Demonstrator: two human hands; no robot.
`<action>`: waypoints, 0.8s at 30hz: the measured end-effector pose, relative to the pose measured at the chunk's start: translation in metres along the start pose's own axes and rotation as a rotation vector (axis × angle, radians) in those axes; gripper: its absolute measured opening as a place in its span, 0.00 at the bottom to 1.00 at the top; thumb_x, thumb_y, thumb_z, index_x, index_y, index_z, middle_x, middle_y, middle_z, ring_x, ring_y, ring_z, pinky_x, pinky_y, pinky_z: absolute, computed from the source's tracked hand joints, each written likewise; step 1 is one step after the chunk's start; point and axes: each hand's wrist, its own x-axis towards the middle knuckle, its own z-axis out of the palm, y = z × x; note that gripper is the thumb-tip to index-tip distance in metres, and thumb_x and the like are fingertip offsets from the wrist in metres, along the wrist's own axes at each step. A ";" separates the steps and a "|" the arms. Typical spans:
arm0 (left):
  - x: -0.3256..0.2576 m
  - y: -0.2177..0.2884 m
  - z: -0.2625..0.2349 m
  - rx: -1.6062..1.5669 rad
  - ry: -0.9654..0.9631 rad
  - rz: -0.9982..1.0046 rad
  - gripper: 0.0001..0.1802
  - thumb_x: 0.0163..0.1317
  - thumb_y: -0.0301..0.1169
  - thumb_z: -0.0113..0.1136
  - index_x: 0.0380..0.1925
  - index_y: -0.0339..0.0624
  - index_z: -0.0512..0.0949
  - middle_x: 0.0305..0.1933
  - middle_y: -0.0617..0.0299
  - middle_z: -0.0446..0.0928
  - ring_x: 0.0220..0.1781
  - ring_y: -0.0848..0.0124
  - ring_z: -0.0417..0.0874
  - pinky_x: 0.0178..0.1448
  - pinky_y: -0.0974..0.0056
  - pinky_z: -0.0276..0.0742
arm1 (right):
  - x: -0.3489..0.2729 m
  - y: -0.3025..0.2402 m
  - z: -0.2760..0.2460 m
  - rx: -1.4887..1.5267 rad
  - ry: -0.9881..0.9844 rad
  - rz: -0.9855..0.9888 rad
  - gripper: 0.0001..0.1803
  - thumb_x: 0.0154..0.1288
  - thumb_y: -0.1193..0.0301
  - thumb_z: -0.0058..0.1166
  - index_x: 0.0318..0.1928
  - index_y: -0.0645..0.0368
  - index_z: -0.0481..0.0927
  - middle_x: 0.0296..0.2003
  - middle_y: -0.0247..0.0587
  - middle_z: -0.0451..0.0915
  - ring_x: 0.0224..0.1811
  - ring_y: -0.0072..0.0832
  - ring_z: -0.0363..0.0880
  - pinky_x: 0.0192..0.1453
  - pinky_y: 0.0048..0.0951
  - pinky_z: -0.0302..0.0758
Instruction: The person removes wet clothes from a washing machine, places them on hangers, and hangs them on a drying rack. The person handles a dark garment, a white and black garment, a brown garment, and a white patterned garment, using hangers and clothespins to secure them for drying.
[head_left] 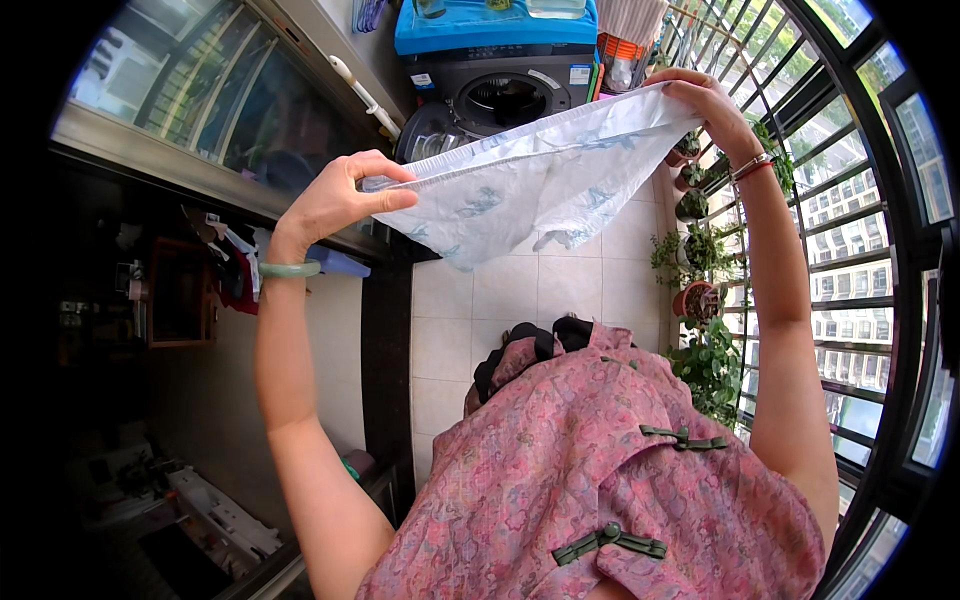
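The white cloth with pale blue print [540, 180] is held taut, raised in front of the dark front-loading washing machine [505, 95]; left hand [340, 200] pinches one corner, right hand [705, 105] grips the opposite corner, nearer the machine; recommended practice: keep both edges level and tension even, clear of the potted plants [700, 290] right of the machine.
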 end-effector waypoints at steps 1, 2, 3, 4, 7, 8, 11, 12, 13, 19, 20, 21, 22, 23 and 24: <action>-0.001 -0.002 0.001 -0.003 0.075 -0.014 0.19 0.56 0.43 0.72 0.36 0.39 0.85 0.34 0.65 0.80 0.40 0.76 0.76 0.48 0.70 0.71 | 0.001 -0.001 -0.002 0.005 -0.001 0.015 0.16 0.64 0.66 0.52 0.48 0.57 0.85 0.40 0.32 0.84 0.39 0.21 0.81 0.48 0.24 0.78; 0.000 -0.005 0.004 -0.007 0.150 -0.027 0.18 0.56 0.42 0.73 0.36 0.39 0.85 0.34 0.65 0.80 0.40 0.76 0.76 0.49 0.69 0.71 | 0.002 -0.002 -0.002 0.009 -0.002 0.030 0.17 0.64 0.64 0.53 0.49 0.56 0.85 0.41 0.32 0.84 0.39 0.22 0.81 0.49 0.24 0.78; 0.001 -0.008 0.006 -0.010 0.224 -0.039 0.17 0.55 0.41 0.73 0.36 0.39 0.85 0.34 0.65 0.80 0.40 0.76 0.76 0.49 0.69 0.71 | -0.002 -0.002 -0.001 -0.068 -0.013 -0.012 0.18 0.64 0.61 0.55 0.50 0.55 0.84 0.41 0.32 0.84 0.40 0.22 0.81 0.49 0.25 0.78; 0.004 -0.011 0.004 0.004 0.382 0.004 0.14 0.57 0.37 0.73 0.36 0.39 0.85 0.33 0.66 0.80 0.38 0.77 0.77 0.46 0.70 0.72 | -0.009 -0.011 0.009 -0.143 -0.027 -0.056 0.20 0.64 0.58 0.58 0.51 0.54 0.84 0.41 0.33 0.84 0.40 0.23 0.81 0.49 0.26 0.78; 0.007 -0.007 -0.005 -0.226 0.672 0.049 0.11 0.60 0.35 0.70 0.37 0.38 0.85 0.33 0.67 0.80 0.37 0.79 0.76 0.44 0.73 0.71 | -0.020 -0.011 0.027 -0.504 -0.198 -0.309 0.26 0.58 0.52 0.68 0.52 0.54 0.84 0.39 0.31 0.82 0.38 0.24 0.79 0.44 0.29 0.76; 0.006 -0.004 -0.009 -0.154 0.735 0.054 0.11 0.61 0.35 0.70 0.37 0.38 0.85 0.34 0.68 0.80 0.37 0.81 0.75 0.44 0.74 0.70 | -0.024 -0.024 0.035 -0.730 -0.172 -0.334 0.22 0.60 0.56 0.67 0.50 0.55 0.84 0.38 0.31 0.81 0.37 0.22 0.79 0.43 0.28 0.75; 0.003 0.031 -0.019 0.041 0.961 0.143 0.10 0.64 0.35 0.67 0.36 0.38 0.84 0.37 0.70 0.81 0.39 0.81 0.75 0.47 0.76 0.70 | -0.018 -0.041 0.033 -0.469 0.172 -0.559 0.12 0.63 0.68 0.65 0.45 0.57 0.86 0.35 0.30 0.79 0.37 0.19 0.78 0.39 0.23 0.73; 0.004 0.048 -0.014 -0.129 0.992 0.205 0.10 0.64 0.34 0.67 0.35 0.38 0.84 0.37 0.69 0.81 0.40 0.81 0.76 0.47 0.75 0.70 | -0.023 -0.048 0.029 -0.343 0.328 -0.491 0.12 0.64 0.72 0.63 0.47 0.58 0.86 0.36 0.31 0.80 0.36 0.19 0.78 0.39 0.21 0.74; 0.004 0.062 -0.008 -0.293 1.016 0.256 0.09 0.63 0.33 0.67 0.34 0.38 0.83 0.37 0.69 0.82 0.41 0.81 0.76 0.48 0.75 0.71 | -0.024 -0.050 0.040 -0.140 0.507 -0.567 0.11 0.64 0.72 0.62 0.47 0.58 0.85 0.35 0.33 0.79 0.36 0.19 0.78 0.38 0.21 0.75; 0.010 0.015 0.058 -0.127 0.648 0.017 0.06 0.64 0.30 0.66 0.35 0.38 0.82 0.35 0.69 0.82 0.38 0.79 0.77 0.47 0.71 0.75 | -0.031 -0.022 0.091 -0.399 0.103 -0.550 0.07 0.59 0.77 0.57 0.39 0.61 0.83 0.32 0.41 0.82 0.33 0.30 0.81 0.40 0.27 0.76; 0.007 0.015 0.046 -0.253 0.802 0.069 0.08 0.64 0.31 0.66 0.34 0.37 0.82 0.34 0.69 0.81 0.38 0.81 0.76 0.46 0.73 0.73 | -0.034 -0.023 0.077 -0.113 0.263 -0.421 0.06 0.61 0.77 0.57 0.38 0.62 0.83 0.32 0.37 0.82 0.33 0.25 0.80 0.39 0.25 0.76; 0.010 0.020 0.041 -0.577 0.910 0.155 0.07 0.64 0.30 0.65 0.34 0.36 0.82 0.34 0.69 0.80 0.38 0.82 0.76 0.45 0.75 0.72 | -0.035 -0.025 0.066 0.174 0.417 -0.289 0.05 0.62 0.77 0.57 0.38 0.63 0.82 0.32 0.34 0.83 0.32 0.20 0.79 0.39 0.23 0.75; 0.013 0.019 0.049 -0.552 0.808 0.147 0.06 0.64 0.28 0.65 0.34 0.36 0.82 0.34 0.69 0.80 0.38 0.82 0.75 0.45 0.75 0.72 | -0.037 -0.019 0.067 0.094 0.516 -0.281 0.05 0.65 0.76 0.56 0.38 0.64 0.83 0.31 0.28 0.81 0.33 0.13 0.76 0.38 0.20 0.74; 0.014 0.020 0.058 -0.519 0.718 0.139 0.05 0.63 0.27 0.66 0.34 0.37 0.82 0.34 0.70 0.80 0.38 0.83 0.75 0.45 0.75 0.72 | -0.036 -0.005 0.076 -0.050 0.349 -0.219 0.06 0.62 0.75 0.58 0.38 0.61 0.84 0.31 0.34 0.84 0.32 0.21 0.81 0.37 0.25 0.76; 0.013 0.025 0.065 -0.151 0.436 0.025 0.05 0.61 0.26 0.67 0.35 0.37 0.82 0.35 0.69 0.81 0.38 0.82 0.75 0.45 0.75 0.72 | -0.034 0.006 0.081 -0.328 0.123 -0.257 0.06 0.60 0.74 0.59 0.38 0.60 0.84 0.31 0.38 0.84 0.32 0.28 0.83 0.37 0.27 0.77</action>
